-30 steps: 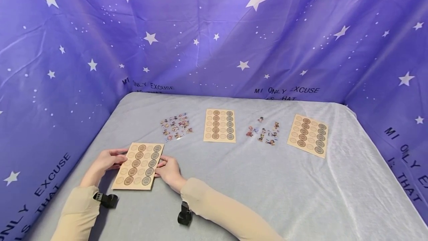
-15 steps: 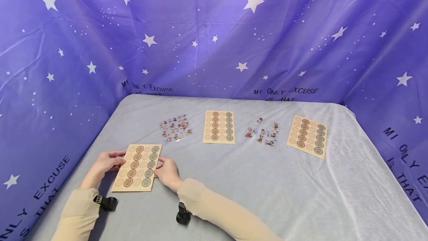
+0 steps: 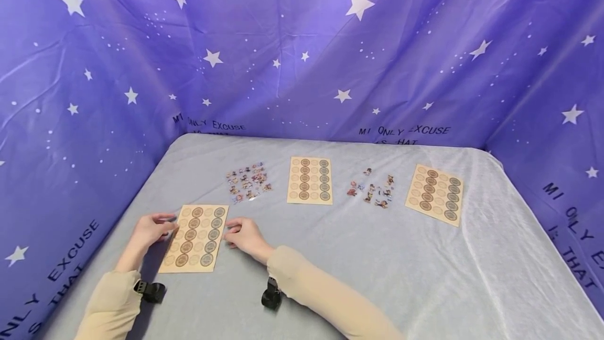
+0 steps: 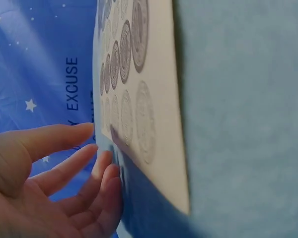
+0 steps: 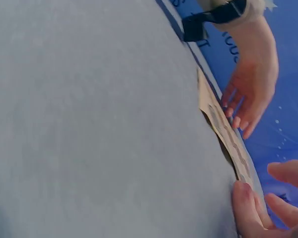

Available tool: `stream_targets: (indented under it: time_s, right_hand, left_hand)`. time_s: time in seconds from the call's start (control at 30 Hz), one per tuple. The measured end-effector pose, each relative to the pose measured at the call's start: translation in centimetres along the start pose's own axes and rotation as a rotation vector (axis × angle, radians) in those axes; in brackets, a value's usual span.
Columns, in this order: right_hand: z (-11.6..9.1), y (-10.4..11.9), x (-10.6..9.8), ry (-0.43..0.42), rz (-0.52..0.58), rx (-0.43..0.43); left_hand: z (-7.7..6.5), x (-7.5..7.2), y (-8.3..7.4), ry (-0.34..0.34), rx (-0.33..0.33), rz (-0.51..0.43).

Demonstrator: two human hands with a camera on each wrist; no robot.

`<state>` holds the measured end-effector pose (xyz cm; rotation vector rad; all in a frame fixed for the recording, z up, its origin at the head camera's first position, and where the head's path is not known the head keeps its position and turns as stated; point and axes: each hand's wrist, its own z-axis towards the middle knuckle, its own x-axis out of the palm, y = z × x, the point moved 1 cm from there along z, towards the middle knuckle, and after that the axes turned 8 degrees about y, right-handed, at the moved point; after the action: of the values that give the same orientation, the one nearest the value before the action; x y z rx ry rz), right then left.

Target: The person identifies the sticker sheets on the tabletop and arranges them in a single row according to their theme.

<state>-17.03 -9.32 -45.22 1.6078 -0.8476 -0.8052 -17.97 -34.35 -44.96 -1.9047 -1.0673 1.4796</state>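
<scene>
A: Where's the sticker sheet [image 3: 194, 238]?
B: Lower left of the head view, flat on the worktop [image 3: 377, 272], between the two hands. It's tan, with columns of printed circles, some faint, some brown, some dark grey. A shadow shows under its edge in the right wrist view.
A: And the left hand [image 3: 152, 230]?
B: Just beside the sheet's left edge. In the left wrist view its fingers [image 4: 64, 136] are spread and hold nothing. Whether a fingertip brushes the paper, I can't tell.
A: The right hand [image 3: 249, 237]?
B: Just beside the right edge, fingers loosely bent, with nothing between them. I can't tell about touching there either.
A: What lies farther out?
B: Above and to the right of the sheet, a clear sheet of little figures [image 3: 247, 182]. Next, at the centre of the frame, a second tan sheet [image 3: 310, 180]. Right of that, more little figures [image 3: 371, 193], then a third tan sheet [image 3: 435, 194], set at a slant.
A: And around it all?
B: Grey cloth covers the worktop. A purple curtain [image 3: 292, 30] with white stars fills the top and both sides. Beige sleeves [image 3: 325, 293] and black wrist straps [image 3: 152, 292] show at the bottom.
</scene>
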Motion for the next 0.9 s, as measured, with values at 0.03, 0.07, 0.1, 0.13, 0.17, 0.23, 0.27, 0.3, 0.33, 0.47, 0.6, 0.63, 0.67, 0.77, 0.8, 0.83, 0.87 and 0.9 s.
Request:
stream_targets:
  time_s: [0.03,0.07,0.1,0.13,0.17,0.23,0.27,0.3,0.33,0.47,0.6,0.63,0.67,0.77,0.8,0.83,0.87,0.9]
  right_hand:
    - [0.0,0.0,-0.4,0.019,0.014,0.002]
    - [-0.1,0.0,-0.7,0.037,0.023,0.002]
    - [0.0,0.0,-1.1,0.05,0.023,0.001]
    - [0.0,0.0,-1.5,0.063,0.02,0.0]
    - [-0.1,0.1,-1.9,0.075,0.015,-0.003]
    - [-0.1,0.2,-2.8,0.084,0.0,-0.007]
    - [-0.2,0.2,-3.2,0.088,-0.01,-0.011]
    - [-0.2,0.2,-3.7,0.091,-0.022,-0.015]
    - [-0.3,0.2,-4.2,0.096,-0.026,-0.019]
    - [-0.5,0.1,-5.9,0.11,-0.032,-0.018]
    - [-0.9,0.2,-7.6,0.111,-0.035,-0.01]
    - [-1.0,0.3,-8.1,0.106,-0.038,-0.013]
    - [-1.1,0.3,-8.5,0.098,-0.04,-0.013]
    - [-1.3,0.5,-9.8,0.069,-0.047,-0.013]
    - [-1.3,0.6,-10.3,0.059,-0.051,-0.013]
    - [-1.4,0.7,-10.7,0.049,-0.058,-0.015]
    - [-1.5,0.7,-11.2,0.04,-0.059,-0.012]
    - [-1.5,0.7,-11.7,0.032,-0.063,-0.016]
  left_hand:
    - [0.4,0.1,0.4,-0.021,0.018,0.016]
    - [0.7,0.2,0.6,-0.03,0.04,0.007]
    - [1.2,0.3,0.9,-0.048,0.074,0.003]
    - [1.6,0.5,1.1,-0.064,0.111,-0.003]
    - [1.7,0.7,0.8,-0.066,0.149,-0.006]
    - [1.7,1.2,-0.3,-0.072,0.199,-0.042]
    - [1.5,1.4,-1.1,-0.062,0.225,-0.066]
    - [1.3,1.6,-2.0,-0.057,0.247,-0.068]
    - [1.0,1.8,-3.0,-0.042,0.258,-0.074]
    - [0.2,2.8,-6.1,0.028,0.297,-0.067]
    - [0.8,4.0,-7.7,0.084,0.314,-0.074]
    - [1.0,4.4,-8.1,0.098,0.319,-0.082]
    - [1.1,4.7,-8.4,0.107,0.32,-0.085]
    - [1.7,5.8,-9.2,0.138,0.335,-0.091]
    - [1.9,6.2,-9.5,0.152,0.342,-0.094]
    - [2.0,6.6,-9.7,0.164,0.341,-0.093]
    - [2.2,7.0,-10.0,0.172,0.344,-0.093]
    - [2.5,7.4,-10.2,0.183,0.352,-0.1]
